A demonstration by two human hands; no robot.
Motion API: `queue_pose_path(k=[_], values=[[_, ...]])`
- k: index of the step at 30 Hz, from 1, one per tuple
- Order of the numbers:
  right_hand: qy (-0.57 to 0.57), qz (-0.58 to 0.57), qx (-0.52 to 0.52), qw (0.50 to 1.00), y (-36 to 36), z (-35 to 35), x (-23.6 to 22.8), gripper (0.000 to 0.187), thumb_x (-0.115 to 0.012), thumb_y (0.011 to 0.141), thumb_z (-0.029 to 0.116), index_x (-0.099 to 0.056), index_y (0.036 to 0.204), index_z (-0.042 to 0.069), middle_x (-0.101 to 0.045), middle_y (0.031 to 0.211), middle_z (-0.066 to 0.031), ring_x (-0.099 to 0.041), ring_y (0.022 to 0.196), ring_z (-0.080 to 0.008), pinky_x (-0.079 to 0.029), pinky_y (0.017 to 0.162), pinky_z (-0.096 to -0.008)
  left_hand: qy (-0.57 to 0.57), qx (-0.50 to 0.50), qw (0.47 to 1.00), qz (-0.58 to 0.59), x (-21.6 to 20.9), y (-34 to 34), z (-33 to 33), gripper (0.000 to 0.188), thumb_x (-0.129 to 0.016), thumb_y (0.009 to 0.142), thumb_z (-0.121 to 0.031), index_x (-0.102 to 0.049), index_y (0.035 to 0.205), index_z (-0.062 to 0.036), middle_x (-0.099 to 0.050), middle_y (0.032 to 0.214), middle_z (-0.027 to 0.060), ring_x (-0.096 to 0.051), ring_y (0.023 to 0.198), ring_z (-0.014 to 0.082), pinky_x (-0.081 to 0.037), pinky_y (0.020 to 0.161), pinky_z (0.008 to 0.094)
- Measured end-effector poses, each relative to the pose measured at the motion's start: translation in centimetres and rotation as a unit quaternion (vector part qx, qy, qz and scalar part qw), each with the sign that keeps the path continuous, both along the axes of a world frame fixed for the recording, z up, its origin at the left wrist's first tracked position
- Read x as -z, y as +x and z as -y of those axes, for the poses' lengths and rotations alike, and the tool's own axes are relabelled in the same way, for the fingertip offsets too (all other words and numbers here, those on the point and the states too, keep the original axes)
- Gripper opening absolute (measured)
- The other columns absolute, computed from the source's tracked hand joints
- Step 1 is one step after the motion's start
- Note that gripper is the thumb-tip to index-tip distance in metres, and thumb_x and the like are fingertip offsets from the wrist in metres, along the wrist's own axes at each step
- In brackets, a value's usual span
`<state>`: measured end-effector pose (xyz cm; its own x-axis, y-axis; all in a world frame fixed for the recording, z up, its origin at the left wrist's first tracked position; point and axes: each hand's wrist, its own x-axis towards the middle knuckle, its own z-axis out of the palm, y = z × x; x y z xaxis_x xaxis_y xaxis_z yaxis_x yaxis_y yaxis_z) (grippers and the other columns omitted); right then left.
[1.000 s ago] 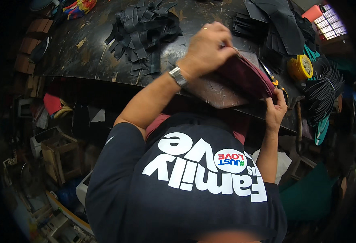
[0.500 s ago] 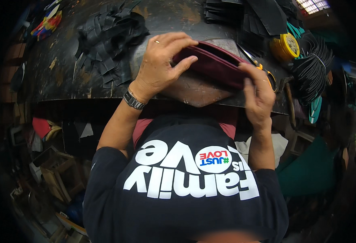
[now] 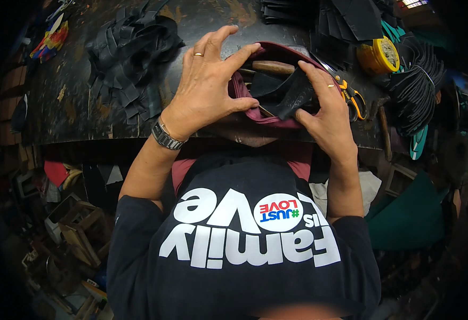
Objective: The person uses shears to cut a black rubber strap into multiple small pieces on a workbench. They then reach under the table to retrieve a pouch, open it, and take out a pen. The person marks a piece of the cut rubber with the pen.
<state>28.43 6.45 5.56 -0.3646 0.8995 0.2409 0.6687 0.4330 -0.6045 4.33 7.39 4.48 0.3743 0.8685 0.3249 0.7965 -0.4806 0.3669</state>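
A maroon zip-style pouch (image 3: 238,88) lies at the near edge of the table with its mouth spread wide. My left hand (image 3: 199,85) holds its left side, thumb on the near rim and index finger at the far rim. On the other side, my right hand (image 3: 331,114) grips the pouch, fingers and thumb over the rim and beside the dark contents. Inside show a wooden tool handle (image 3: 273,67) and black sheet pieces (image 3: 295,96). The handle's other end and the pouch's bottom are hidden.
Black strips (image 3: 132,58) are heaped at the left of the dark table (image 3: 58,117). To the right are orange-handled scissors (image 3: 354,98), a yellow tub (image 3: 378,56), a hammer-like tool (image 3: 384,128) and a tied bundle of black strips (image 3: 418,88). Black sheets (image 3: 346,21) are stacked behind.
The pouch's narrow slit has been pulled wide, so its contents now show. My right hand has moved from the outer right end to the rim, and my left fingers have spread.
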Motion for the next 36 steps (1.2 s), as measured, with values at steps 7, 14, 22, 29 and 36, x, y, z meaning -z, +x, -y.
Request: queue_pose_path(k=[7,14,22,29,36], values=[[0.101,0.123,-0.06,0.985,0.3,-0.8,0.3,0.044,-0.07,0.063,0.001,-0.068,0.106,0.011,-0.063,0.108,-0.0066,-0.057,0.092,-0.0273,-0.046,0.082,-0.0379,-0.037,0.047,0.996,0.063,0.1,-0.2,-0.6,0.085,-0.085,0.06,-0.026,-0.049,0.137,-0.0184,-0.034,0.144,0.0163,-0.038,0.13,0.0388,-0.033,0.106,0.0467],[0.038,0.231,-0.007,0.972,0.4,-0.8,-0.2,0.032,-0.074,0.068,0.006,-0.068,0.098,0.007,-0.063,0.094,-0.0069,-0.056,0.087,-0.0275,-0.045,0.075,-0.0387,-0.166,0.051,0.976,0.134,-0.3,-0.7,-0.3,0.081,-0.082,0.064,-0.018,-0.049,0.138,-0.0159,-0.045,0.135,0.0141,-0.045,0.124,0.0338,-0.037,0.105,0.0415],[0.089,0.083,-0.114,0.986,-2.5,-0.4,-1.4,0.052,-0.076,0.064,0.002,-0.063,0.113,0.008,-0.061,0.107,-0.0114,-0.056,0.101,-0.0318,-0.044,0.088,-0.0397,-0.107,0.048,0.987,0.112,-0.1,-0.7,-0.1,0.077,-0.08,0.064,-0.015,-0.05,0.136,-0.0145,-0.049,0.128,0.0132,-0.049,0.113,0.0326,-0.041,0.098,0.0396],[0.066,0.173,-0.053,0.981,-3.8,-1.1,-0.1,0.074,-0.079,0.058,0.011,-0.054,0.127,0.013,-0.05,0.125,-0.0121,-0.048,0.115,-0.0338,-0.041,0.092,-0.0432,-0.106,0.019,0.986,0.125,0.1,-0.2,0.0,0.065,-0.062,0.067,0.001,-0.057,0.13,-0.0152,-0.051,0.123,0.0133,-0.049,0.109,0.0318,-0.041,0.097,0.0383],[0.073,0.182,-0.028,0.98,-3.2,-2.5,0.6,0.055,-0.076,0.063,0.009,-0.059,0.114,0.01,-0.059,0.103,-0.0101,-0.055,0.095,-0.0302,-0.047,0.08,-0.0397,-0.1,0.013,0.983,0.156,0.8,-0.9,0.7,0.055,-0.052,0.068,0.008,-0.066,0.117,-0.0141,-0.051,0.126,0.0135,-0.049,0.113,0.0324,-0.039,0.099,0.0389]])
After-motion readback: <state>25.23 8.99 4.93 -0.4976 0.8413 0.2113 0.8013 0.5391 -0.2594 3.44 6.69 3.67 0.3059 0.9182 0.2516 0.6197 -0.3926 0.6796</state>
